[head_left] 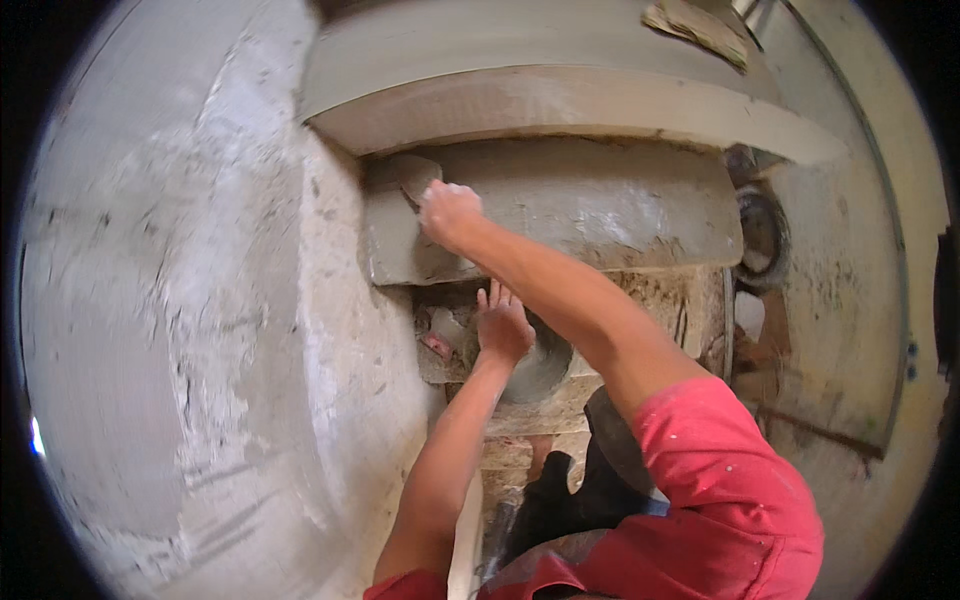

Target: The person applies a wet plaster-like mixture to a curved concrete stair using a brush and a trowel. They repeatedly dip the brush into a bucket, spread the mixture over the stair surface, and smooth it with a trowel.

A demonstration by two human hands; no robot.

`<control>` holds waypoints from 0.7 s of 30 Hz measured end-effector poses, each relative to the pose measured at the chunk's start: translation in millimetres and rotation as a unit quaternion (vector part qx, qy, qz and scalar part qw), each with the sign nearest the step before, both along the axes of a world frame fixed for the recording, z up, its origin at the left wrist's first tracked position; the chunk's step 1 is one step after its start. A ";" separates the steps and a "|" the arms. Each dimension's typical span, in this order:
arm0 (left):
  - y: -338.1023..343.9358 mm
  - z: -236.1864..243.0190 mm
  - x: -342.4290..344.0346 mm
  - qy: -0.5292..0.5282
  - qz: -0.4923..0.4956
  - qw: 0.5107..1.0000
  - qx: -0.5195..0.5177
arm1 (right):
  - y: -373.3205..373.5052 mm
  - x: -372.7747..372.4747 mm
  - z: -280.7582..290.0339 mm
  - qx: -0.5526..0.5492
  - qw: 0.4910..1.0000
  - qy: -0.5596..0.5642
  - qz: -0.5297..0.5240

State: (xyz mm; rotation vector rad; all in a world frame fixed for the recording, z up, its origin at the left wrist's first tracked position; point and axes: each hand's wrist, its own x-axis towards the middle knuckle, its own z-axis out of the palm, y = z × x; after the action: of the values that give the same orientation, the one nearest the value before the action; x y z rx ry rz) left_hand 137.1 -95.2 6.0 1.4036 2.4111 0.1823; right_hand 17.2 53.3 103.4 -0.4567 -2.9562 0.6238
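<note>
My right hand reaches across to the far left corner of a step coated in wet grey mortar. Its fingers are closed around the handle of a trowel, whose blade lies against the mortar where the step meets the left wall. Lower down, my left hand has its fingers stretched out at the front edge of the same step, holding nothing. Under and beside that hand is a round patch or vessel of grey mortar, partly hidden by my arms.
A mortar-smeared wall rises on the left. Above the coated step is a higher step, with a crumpled paper bag on it. A dark round container stands at the step's right end. A small reddish piece lies below.
</note>
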 end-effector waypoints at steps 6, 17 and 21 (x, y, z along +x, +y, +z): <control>2.9 12.0 -0.8 0.018 -0.008 0.998 -0.052 | 55.0 60.2 -25.2 -0.056 0.984 -0.042 -0.161; 17.2 41.3 1.3 -0.017 0.029 0.993 -0.110 | 169.8 247.6 -7.2 0.038 0.970 -0.129 -0.204; 19.3 40.1 1.2 -0.024 0.032 0.993 -0.114 | 187.7 284.4 -7.6 0.026 0.945 -0.136 -0.296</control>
State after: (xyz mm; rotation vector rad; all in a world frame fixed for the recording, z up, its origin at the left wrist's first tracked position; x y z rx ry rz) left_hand 138.3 -75.9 46.1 1.2092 2.3533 -0.0420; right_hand 301.7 240.9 95.8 -1.4497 -2.8148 0.4287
